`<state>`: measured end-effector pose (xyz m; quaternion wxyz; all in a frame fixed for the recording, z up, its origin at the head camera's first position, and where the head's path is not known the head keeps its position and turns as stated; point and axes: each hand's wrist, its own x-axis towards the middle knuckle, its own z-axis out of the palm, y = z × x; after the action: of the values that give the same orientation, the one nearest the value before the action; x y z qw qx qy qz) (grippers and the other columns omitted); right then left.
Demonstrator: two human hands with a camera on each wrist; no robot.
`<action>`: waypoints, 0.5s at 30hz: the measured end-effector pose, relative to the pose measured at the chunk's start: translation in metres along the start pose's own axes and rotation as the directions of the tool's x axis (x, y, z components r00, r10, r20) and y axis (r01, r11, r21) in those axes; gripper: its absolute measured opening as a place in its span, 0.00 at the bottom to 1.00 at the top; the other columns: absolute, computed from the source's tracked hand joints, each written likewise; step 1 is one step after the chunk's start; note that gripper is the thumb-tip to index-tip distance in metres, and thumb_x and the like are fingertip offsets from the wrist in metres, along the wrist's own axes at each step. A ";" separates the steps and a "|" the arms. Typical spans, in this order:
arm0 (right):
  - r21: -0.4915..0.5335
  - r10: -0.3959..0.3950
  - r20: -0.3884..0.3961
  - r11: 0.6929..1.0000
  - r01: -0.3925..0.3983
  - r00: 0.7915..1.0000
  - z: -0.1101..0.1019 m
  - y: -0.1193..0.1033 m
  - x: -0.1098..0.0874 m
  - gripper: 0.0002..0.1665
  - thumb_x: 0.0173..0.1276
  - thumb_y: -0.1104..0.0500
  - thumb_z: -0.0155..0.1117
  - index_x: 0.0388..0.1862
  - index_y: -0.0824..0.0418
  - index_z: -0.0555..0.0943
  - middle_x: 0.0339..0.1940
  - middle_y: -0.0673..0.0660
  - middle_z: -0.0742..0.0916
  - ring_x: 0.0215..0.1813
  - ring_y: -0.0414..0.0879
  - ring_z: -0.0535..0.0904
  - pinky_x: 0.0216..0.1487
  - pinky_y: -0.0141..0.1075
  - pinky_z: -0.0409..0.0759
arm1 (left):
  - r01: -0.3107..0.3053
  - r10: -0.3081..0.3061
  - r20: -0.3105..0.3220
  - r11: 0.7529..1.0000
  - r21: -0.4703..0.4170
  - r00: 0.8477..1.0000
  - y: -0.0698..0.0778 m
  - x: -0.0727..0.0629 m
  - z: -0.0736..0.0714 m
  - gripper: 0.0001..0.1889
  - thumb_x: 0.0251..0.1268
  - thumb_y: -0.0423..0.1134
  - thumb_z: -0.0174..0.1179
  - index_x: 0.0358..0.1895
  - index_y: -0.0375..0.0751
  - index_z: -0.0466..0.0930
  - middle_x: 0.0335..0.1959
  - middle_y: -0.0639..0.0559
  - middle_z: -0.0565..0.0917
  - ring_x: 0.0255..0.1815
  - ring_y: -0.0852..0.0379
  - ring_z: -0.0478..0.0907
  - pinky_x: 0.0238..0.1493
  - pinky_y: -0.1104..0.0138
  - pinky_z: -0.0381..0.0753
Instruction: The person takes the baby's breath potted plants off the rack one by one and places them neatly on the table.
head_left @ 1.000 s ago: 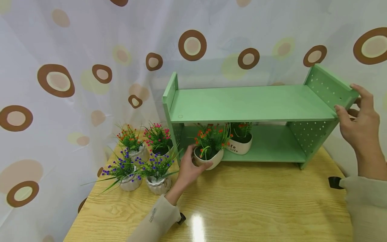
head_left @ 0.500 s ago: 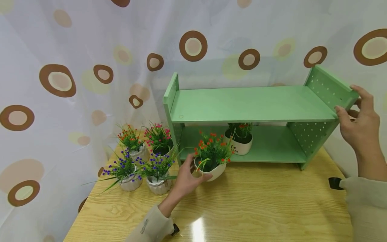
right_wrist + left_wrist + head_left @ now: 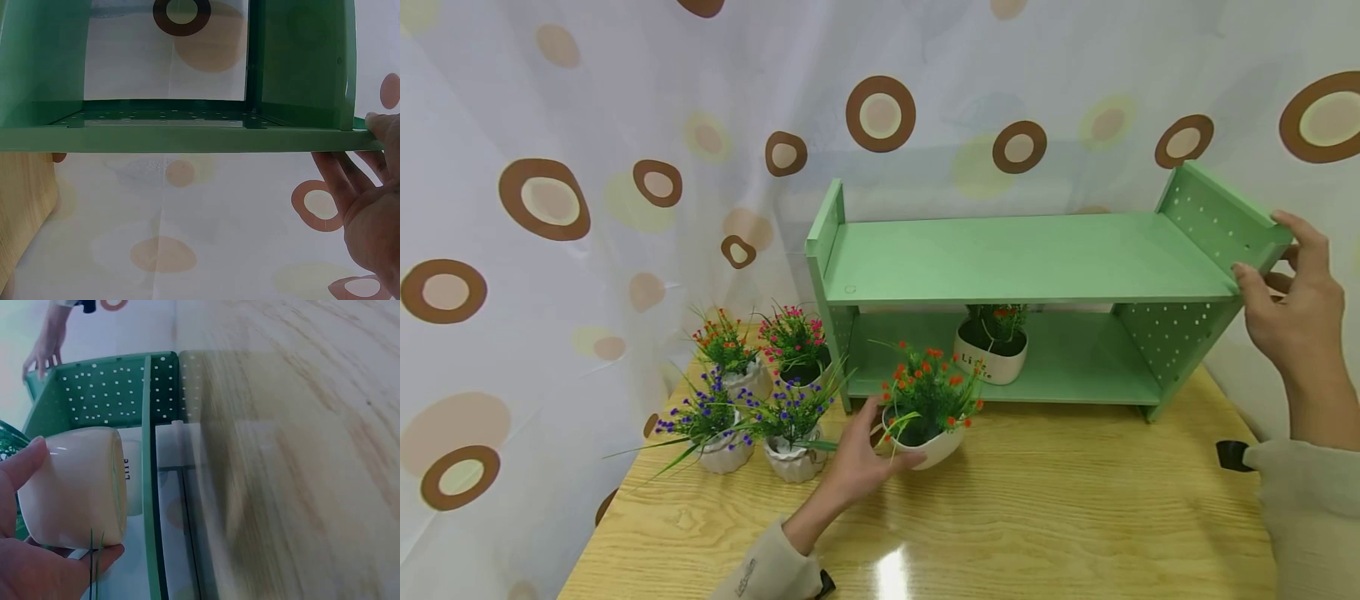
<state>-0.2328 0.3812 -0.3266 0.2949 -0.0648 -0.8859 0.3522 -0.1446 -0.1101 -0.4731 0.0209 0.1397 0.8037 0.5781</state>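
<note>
My left hand (image 3: 857,458) grips a white flowerpot (image 3: 942,450) with red-orange artificial flowers, thumb on its near side. It hangs in front of the lower board of a green two-tier shelf (image 3: 1022,254). In the left wrist view the pot's bare side (image 3: 69,487) and base show between thumb and fingers. At the far right, my right hand (image 3: 1296,308) holds the top front corner of the shelf's side panel, fingers behind it; in the right wrist view the fingers (image 3: 350,181) wrap that panel's edge. Another white pot (image 3: 1000,364), with lettering, stands on the lower board.
Left of the shelf, several small potted flowers stand on the wooden table (image 3: 1037,517): orange ones (image 3: 748,382), pink ones (image 3: 793,342) and purple ones (image 3: 793,458). A patterned curtain (image 3: 925,50) hangs behind.
My left hand has drawn the red-orange flowerpot out from the lower board, toward me and slightly right, uncovering more of the lettered pot. The right hand and shelf stay put.
</note>
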 end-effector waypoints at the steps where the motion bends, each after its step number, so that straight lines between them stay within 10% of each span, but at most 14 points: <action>1: 0.000 0.002 -0.001 1.000 -0.002 1.000 0.000 0.000 0.000 0.38 0.83 0.50 0.48 0.82 0.26 0.48 0.79 0.64 0.69 0.74 0.71 0.70 0.77 0.43 0.71 | 0.008 -0.008 0.006 1.000 0.008 1.000 -0.001 -0.001 0.000 0.54 0.59 0.50 0.77 0.82 0.39 0.53 0.74 0.38 0.71 0.75 0.39 0.70 0.74 0.46 0.73; 15: 0.008 0.006 0.017 1.000 -0.007 1.000 0.000 0.000 0.001 0.38 0.83 0.49 0.47 0.82 0.23 0.45 0.80 0.65 0.68 0.73 0.74 0.70 0.77 0.47 0.71 | 0.047 -0.058 0.104 0.993 0.109 0.993 -0.019 -0.006 -0.009 0.55 0.57 0.55 0.78 0.83 0.42 0.54 0.78 0.38 0.66 0.77 0.36 0.67 0.75 0.42 0.70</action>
<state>-0.2337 0.3817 -0.3261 0.2866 -0.0635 -0.8866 0.3575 -0.1441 -0.1258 -0.4887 0.0716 0.1502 0.8345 0.5253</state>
